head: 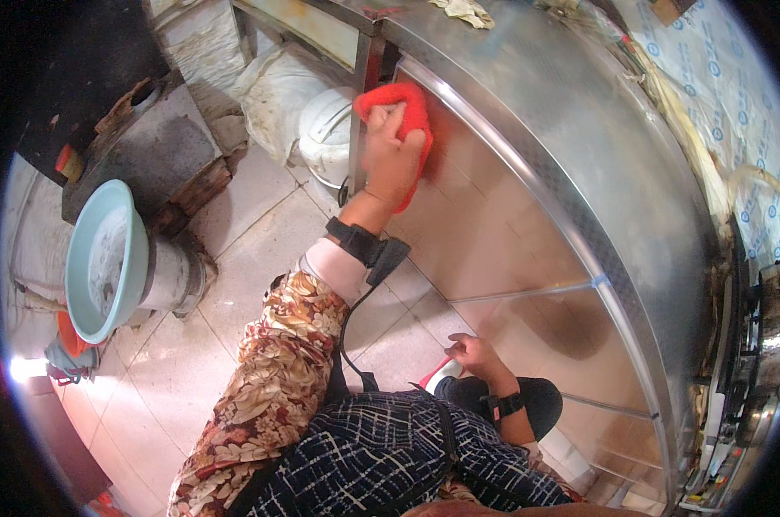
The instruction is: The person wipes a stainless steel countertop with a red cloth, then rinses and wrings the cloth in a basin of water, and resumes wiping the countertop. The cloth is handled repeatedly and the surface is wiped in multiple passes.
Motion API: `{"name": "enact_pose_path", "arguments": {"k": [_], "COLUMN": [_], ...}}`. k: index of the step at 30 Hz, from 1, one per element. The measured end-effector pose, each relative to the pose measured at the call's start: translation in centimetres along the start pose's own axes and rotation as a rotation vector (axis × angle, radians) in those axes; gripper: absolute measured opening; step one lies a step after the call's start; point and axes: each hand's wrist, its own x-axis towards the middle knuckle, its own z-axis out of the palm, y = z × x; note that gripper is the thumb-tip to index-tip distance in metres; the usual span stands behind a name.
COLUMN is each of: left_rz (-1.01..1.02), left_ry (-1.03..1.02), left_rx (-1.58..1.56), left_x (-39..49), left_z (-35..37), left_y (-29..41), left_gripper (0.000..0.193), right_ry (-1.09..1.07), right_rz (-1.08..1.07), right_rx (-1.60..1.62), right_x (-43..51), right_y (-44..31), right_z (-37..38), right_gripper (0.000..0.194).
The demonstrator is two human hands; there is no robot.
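Note:
My left hand [390, 155] reaches up and forward with a red cloth [417, 106] under its palm and fingers. The cloth presses on the end of a shiny panel [487, 220] on the front of a stainless-steel cabinet, close to its corner post [366, 68]. Lower down, my right hand [480, 358] hangs in front of the same cabinet, beside my knee. Its fingers are loosely bent and apart, and I see nothing in them. A bright metal strip [545, 197] runs along the top of the panels.
Above the panels lies the steel countertop [558, 116], with a pale crumpled cloth [465, 11] on it. A white lidded bucket [328, 132] stands past the corner post. At left, a light-blue basin [138, 258] rests on a cylindrical stand, near a dark block [163, 148] on the tiled floor [254, 232].

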Motion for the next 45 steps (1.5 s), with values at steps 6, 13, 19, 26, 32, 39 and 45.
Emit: {"name": "enact_pose_path", "arguments": {"k": [6,13,19,26,32,39,45], "left_rz": [0.077,0.034,0.052,0.082,0.126,0.242,0.448], "left_ry": [0.104,0.025,0.051,0.129,0.12,0.236,0.099], "left_rx": [-0.141,-0.085,-0.048,-0.131,0.035,0.173,0.334], "left_x": [0.1,0.0,-0.3,0.8,1.0,0.7,0.3], "left_z": [0.0,-0.1,0.2,0.0,0.6,1.7,1.0], "left_y": [0.0,0.2,-0.3,-0.6,0.1,1.9,3.8], "left_gripper": [0.044,0.042,0.039,0.039,0.041,0.041,0.041], "right_ry": [0.005,-0.029,-0.034,-0.029,-0.02,0.043,0.056], "right_rz": [-0.035,0.015,-0.006,-0.016,0.027,-0.065,-0.064], "right_rx": [0.075,0.015,0.031,0.034,0.009,-0.008,-0.121], "right_x": [-0.1,-0.3,-0.4,-0.3,-0.8,-1.9,-2.7], "right_y": [-0.5,-0.7,-1.0,-0.6,0.1,0.8,0.3], "right_z": [-0.1,-0.2,-0.2,-0.1,-0.3,-1.1,-1.4], "right_gripper": [0.05,0.05,0.05,0.053,0.054,0.053,0.049]}}
